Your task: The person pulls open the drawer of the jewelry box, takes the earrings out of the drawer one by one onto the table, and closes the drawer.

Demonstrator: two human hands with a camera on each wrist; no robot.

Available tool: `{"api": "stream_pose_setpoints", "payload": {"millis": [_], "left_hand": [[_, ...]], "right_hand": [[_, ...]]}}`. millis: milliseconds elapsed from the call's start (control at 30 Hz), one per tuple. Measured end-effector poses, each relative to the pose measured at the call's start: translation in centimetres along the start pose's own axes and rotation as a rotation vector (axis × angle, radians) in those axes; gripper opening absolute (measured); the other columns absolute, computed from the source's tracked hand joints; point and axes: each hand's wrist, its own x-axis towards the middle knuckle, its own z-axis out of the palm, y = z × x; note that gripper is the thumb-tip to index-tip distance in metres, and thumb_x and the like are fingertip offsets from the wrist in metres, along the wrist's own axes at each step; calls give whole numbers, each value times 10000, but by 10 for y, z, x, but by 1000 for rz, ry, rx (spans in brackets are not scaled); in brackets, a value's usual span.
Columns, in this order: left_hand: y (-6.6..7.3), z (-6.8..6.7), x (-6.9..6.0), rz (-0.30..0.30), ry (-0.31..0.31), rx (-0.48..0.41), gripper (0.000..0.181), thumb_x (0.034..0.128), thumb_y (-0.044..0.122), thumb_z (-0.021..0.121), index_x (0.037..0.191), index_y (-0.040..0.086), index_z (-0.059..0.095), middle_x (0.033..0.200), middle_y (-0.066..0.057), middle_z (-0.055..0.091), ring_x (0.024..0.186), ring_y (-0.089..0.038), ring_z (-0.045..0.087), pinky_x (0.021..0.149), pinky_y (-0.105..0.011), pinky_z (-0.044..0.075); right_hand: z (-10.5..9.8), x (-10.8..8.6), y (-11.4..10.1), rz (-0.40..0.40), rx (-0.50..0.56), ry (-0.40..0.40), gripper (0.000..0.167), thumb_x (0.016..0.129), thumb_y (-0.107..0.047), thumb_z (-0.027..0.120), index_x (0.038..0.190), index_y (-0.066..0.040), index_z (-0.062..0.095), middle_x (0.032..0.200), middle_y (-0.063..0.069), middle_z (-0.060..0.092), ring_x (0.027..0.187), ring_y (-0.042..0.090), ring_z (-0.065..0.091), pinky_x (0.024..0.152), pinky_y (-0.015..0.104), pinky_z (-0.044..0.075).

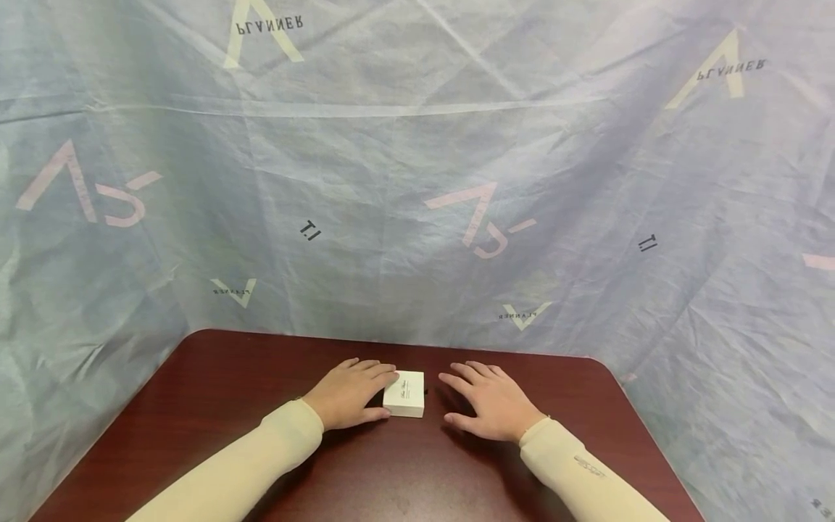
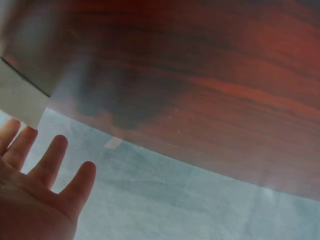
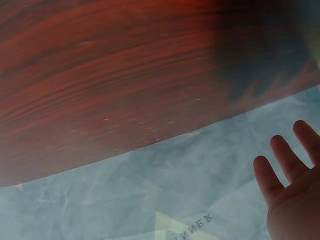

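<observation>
A small white box [image 1: 403,397] with dark lettering on its top is at my left hand [image 1: 349,395]. That hand holds the box by its left end, thumb at the near corner and forefinger at the far one. In the left wrist view, part of the box [image 2: 22,95] shows at the left edge, above the fingertips. A small dark tab [image 1: 427,392] sticks out of the box's right side. Across a short gap to the right, my right hand [image 1: 492,401] has its fingers spread and holds nothing. The right wrist view shows several of its fingers [image 3: 270,182].
Beneath both hands lies a dark red-brown wooden table [image 1: 391,471] with rounded far corners. A greyish-blue printed cloth [image 1: 365,181] hangs behind it and along both sides, close to the table's edges.
</observation>
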Motion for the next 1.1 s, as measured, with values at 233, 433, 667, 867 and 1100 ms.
{"api": "stream_pose_setpoints", "payload": {"millis": [233, 433, 667, 867, 1100], "left_hand": [[0, 0, 1, 7, 21, 14, 684, 1124, 600, 768, 1693, 243, 637, 1775, 6, 641, 1614, -286, 654, 1345, -615, 540], [1, -3, 1, 7, 23, 5, 670, 1120, 582, 785, 1678, 234, 651, 1755, 0, 658, 1590, -286, 672, 1331, -622, 552], [4, -6, 1, 12, 21, -4, 655, 1116, 550, 804, 1660, 211, 668, 1733, -20, 677, 1565, -305, 692, 1314, -632, 565], [5, -4, 2, -11, 1, 2, 666, 1118, 577, 792, 1674, 235, 659, 1743, -2, 668, 1577, -293, 684, 1326, -606, 559], [6, -4, 2, -10, 7, 5, 662, 1110, 557, 812, 1662, 220, 668, 1730, -7, 680, 1562, -289, 696, 1310, -601, 574]], "right_hand": [[0, 15, -9, -27, -16, -3, 760, 1099, -686, 695, 1730, -269, 613, 1787, 112, 617, 1636, 429, 609, 1320, 672, 529], [1, 23, -16, -36, -57, -6, 681, 1112, -654, 706, 1684, -287, 656, 1787, 78, 621, 1630, 396, 620, 1310, 622, 547], [4, 29, -20, -47, -66, 7, 632, 1113, -623, 727, 1638, -272, 696, 1768, 82, 640, 1600, 380, 643, 1275, 622, 571], [5, 32, -22, -35, -56, 12, 587, 1121, -593, 730, 1602, -256, 725, 1772, 87, 635, 1597, 375, 647, 1275, 611, 570], [7, 38, -28, -45, -117, 36, 464, 1106, -563, 782, 1469, -275, 813, 1738, 68, 663, 1527, 329, 695, 1230, 559, 602]]}}
